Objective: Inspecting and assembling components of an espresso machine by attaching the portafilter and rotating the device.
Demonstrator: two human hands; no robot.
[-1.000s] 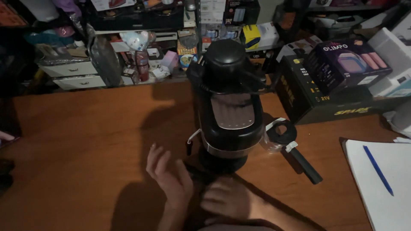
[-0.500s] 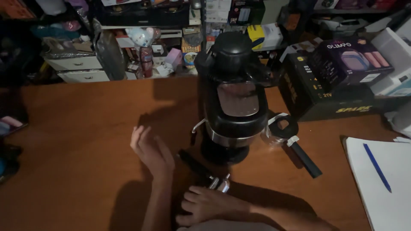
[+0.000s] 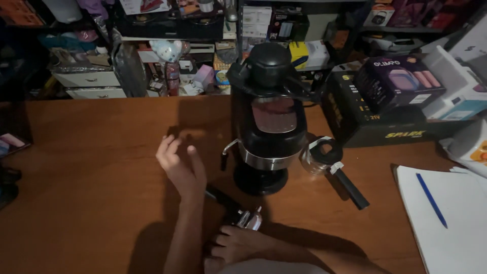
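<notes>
The right hand (image 3: 237, 244) presses fingers down on a black-handled, chrome-headed portafilter (image 3: 234, 210), pinning it flat on the brown wooden table (image 3: 91, 152), at seven o'clock from the black espresso machine (image 3: 269, 127); its long axis runs ten-to-four o'clock, handle toward the raised, spread, empty left hand (image 3: 180, 165)

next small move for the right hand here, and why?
Probably lift the portafilter off the table toward the coffee machine. The right hand rests on its near end, and it lies flat just in front of the machine's base. The left hand hangs open above the table, holding nothing, so it is free to steady the machine.
</notes>
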